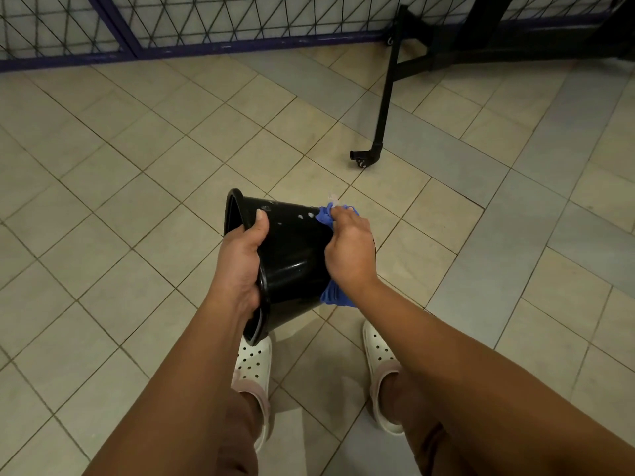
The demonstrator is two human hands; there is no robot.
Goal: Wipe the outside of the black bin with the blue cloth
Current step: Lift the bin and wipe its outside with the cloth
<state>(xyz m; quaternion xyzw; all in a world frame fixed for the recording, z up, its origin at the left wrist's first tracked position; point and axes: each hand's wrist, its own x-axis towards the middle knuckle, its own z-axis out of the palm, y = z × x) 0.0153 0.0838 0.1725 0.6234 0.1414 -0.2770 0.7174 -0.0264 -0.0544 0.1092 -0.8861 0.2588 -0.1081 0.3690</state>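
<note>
The black bin [292, 259] is glossy, tapered plastic, held tipped on its side in mid-frame with its open rim facing left and a few pale specks along its upper wall. The blue cloth [328, 218] is bunched against the bin's narrow right end, showing above and below it.

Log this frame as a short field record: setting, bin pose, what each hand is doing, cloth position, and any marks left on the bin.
setting: tiled floor, wire mesh fence behind, black wheeled metal frame at upper right
bin: round black plastic bin held off the floor, tipped on its side, opening to the left
left hand: left hand grips the rim, thumb on the outer wall
right hand: right hand presses the crumpled blue cloth at the base end
marks: pale spots on the upper wall
footwear: white perforated clogs
</note>
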